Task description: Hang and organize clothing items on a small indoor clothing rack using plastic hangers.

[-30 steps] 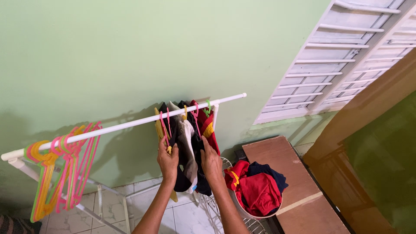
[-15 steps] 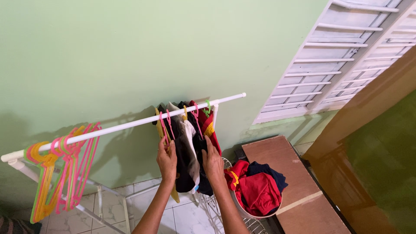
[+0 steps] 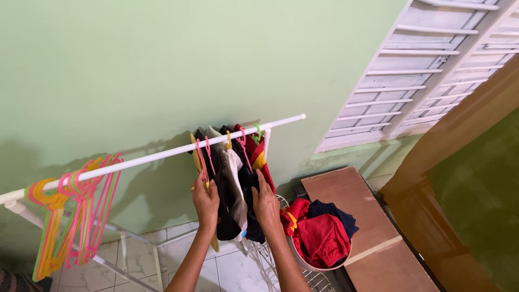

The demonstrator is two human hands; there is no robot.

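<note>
Hung garments bunching on white rail near its right end; left hand and right hand lying open against cloth, gripping nothing (soft, light, likely slumping); judged best hold: hanger shoulders.

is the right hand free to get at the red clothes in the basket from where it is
Probably yes: the right hand rests on the hanging clothes, and the red clothes lie uncovered in the basket just below, nothing between.

Soft, even daylight, sharp focus; the rail shadows the wall.
</note>
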